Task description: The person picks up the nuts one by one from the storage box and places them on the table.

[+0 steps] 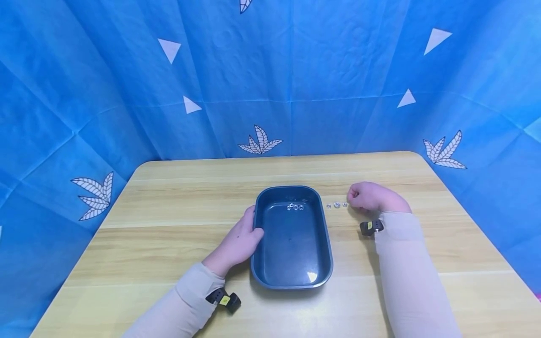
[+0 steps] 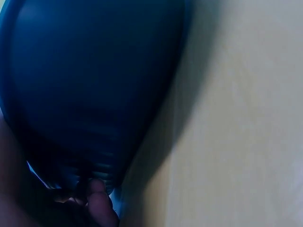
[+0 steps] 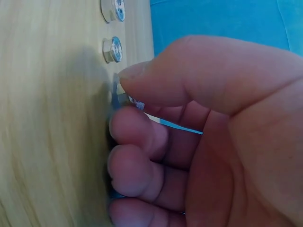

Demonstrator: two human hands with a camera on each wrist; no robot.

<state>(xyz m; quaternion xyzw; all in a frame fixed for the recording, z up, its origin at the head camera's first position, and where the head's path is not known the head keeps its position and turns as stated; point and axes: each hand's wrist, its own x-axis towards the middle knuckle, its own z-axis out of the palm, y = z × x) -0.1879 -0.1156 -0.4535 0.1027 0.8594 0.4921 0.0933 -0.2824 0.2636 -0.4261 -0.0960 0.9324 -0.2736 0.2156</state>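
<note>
The dark blue tray point(image 1: 291, 267) rests on the wooden table, its long side pointing away from me. My left hand point(image 1: 238, 239) grips the left rim, thumb over the edge and fingers outside. Several small silver nuts point(image 1: 295, 207) lie near the far end inside the tray. To the right of the tray, a short row of nuts point(image 1: 336, 205) sits on the wood. At the right end of that row is my right hand point(image 1: 374, 196), fingers curled. In the right wrist view, thumb and index finger pinch a small metal nut point(image 3: 136, 102) close to the tabletop.
Two further nuts, one of them the nearer nut point(image 3: 112, 49), stand on the table beside the right thumb. A blue patterned curtain point(image 1: 291, 75) hangs behind the table point(image 1: 169, 263) and along its sides.
</note>
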